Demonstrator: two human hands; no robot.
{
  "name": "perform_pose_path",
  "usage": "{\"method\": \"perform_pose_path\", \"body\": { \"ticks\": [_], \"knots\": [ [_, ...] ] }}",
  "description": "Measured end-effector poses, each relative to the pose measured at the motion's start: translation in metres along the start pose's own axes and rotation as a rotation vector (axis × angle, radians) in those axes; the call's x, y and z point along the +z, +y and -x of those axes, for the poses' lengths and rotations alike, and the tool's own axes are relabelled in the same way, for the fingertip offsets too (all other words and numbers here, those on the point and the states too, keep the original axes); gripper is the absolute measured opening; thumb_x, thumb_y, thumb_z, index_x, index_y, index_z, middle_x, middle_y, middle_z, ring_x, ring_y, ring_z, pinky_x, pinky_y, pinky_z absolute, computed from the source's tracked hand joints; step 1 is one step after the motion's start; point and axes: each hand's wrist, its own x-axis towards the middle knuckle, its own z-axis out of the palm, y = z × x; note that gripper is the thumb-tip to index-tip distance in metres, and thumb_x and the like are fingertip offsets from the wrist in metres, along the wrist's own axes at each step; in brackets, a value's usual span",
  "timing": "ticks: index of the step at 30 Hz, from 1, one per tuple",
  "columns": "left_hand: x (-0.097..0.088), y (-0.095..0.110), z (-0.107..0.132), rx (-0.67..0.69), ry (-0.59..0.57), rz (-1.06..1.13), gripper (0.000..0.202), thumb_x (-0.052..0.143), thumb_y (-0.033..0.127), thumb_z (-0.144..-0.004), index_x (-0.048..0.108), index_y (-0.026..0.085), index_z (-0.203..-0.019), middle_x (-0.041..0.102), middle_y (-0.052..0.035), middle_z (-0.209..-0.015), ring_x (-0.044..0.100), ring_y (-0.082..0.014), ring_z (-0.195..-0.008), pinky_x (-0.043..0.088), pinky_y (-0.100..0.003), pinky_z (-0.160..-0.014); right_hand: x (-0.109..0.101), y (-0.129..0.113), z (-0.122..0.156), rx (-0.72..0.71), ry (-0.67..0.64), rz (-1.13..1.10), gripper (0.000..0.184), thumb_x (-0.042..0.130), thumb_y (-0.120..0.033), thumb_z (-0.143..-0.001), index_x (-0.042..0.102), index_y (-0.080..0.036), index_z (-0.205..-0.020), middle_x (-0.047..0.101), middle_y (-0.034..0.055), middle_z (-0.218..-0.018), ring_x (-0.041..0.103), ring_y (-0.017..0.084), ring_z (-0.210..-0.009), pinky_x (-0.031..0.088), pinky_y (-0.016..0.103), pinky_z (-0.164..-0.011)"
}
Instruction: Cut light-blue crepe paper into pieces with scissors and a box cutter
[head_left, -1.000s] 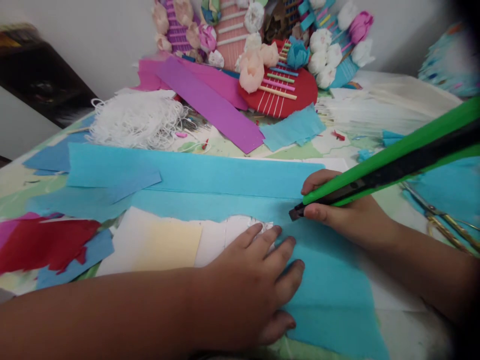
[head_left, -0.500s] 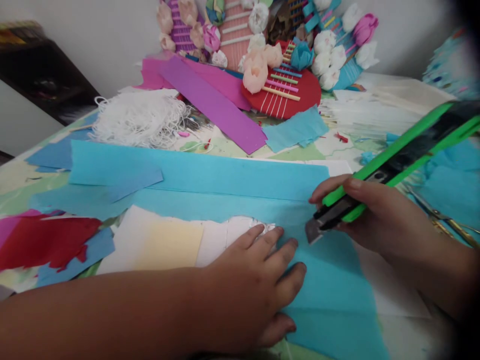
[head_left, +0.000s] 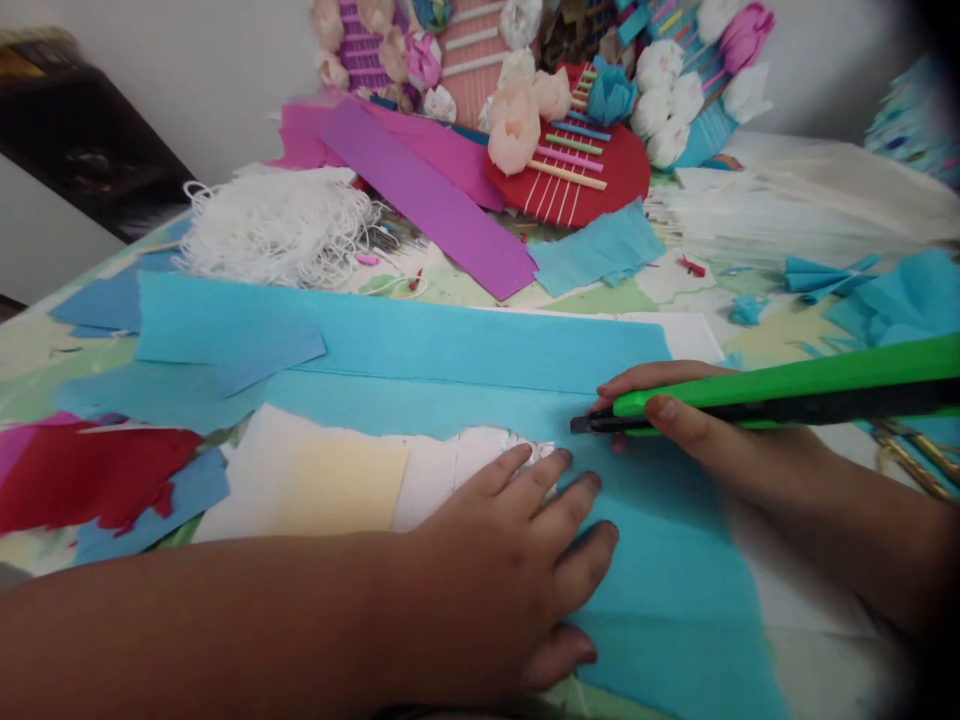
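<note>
My left hand (head_left: 525, 560) lies flat with fingers spread, pressing on blue crepe paper (head_left: 660, 560) and on the edge of a white sheet with a pale yellow patch (head_left: 341, 485). In my right hand (head_left: 720, 430) is a green and black utility knife (head_left: 795, 395), gripped near its blade end. Its tip points left, just above the blue paper and beyond my left fingertips; I cannot tell whether it touches. A folded strip of blue crepe paper (head_left: 465, 345) runs across behind both hands, with a small darker blue scrap (head_left: 277, 362) lying over its left part.
Scissors (head_left: 915, 455) with gold handles lie partly hidden behind my right wrist. White string (head_left: 277, 225) is heaped at back left, near a purple strip (head_left: 435, 210). Red scraps (head_left: 97, 475) lie at left. Decorated pieces with paper flowers, one a red disc (head_left: 622, 180), lean along the wall.
My right hand has moved slightly left and turned the utility knife flatter, so its blade now points left instead of down-left. My left hand has stayed in place.
</note>
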Motion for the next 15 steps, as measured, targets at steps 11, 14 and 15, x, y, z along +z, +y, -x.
{"method": "perform_pose_path", "body": {
  "ticks": [11, 14, 15],
  "knots": [
    [0.0001, 0.0006, 0.0006, 0.006, -0.002, -0.006, 0.054, 0.041, 0.050, -0.080, 0.045, 0.015, -0.122, 0.044, -0.0143, -0.127, 0.038, -0.0351, -0.116, 0.027, -0.049, -0.095, -0.0032, -0.0001, -0.0017, -0.084, -0.131, 0.154, 0.020, 0.056, -0.038, -0.075, 0.063, -0.025, -0.089, 0.068, 0.0018, -0.088, 0.064, 0.018, -0.075, 0.052, 0.029, -0.069],
    [0.0013, 0.0003, 0.0008, 0.003, 0.002, -0.010, 0.054, 0.041, 0.050, -0.080, 0.045, 0.016, -0.122, 0.044, -0.0140, -0.127, 0.038, -0.0347, -0.116, 0.027, -0.050, -0.095, -0.0044, -0.0015, -0.0016, -0.110, -0.130, 0.197, 0.018, 0.056, -0.037, -0.075, 0.064, -0.027, -0.088, 0.067, 0.0012, -0.090, 0.063, 0.019, -0.080, 0.052, 0.031, -0.073],
    [0.0016, 0.0003, 0.0009, 0.002, 0.004, -0.011, 0.054, 0.041, 0.050, -0.080, 0.045, 0.016, -0.122, 0.044, -0.0139, -0.127, 0.038, -0.0346, -0.116, 0.027, -0.050, -0.095, -0.0043, -0.0016, -0.0015, -0.120, -0.118, 0.197, 0.017, 0.056, -0.037, -0.075, 0.064, -0.028, -0.087, 0.067, 0.0011, -0.090, 0.063, 0.019, -0.082, 0.052, 0.032, -0.074]
  ]
}}
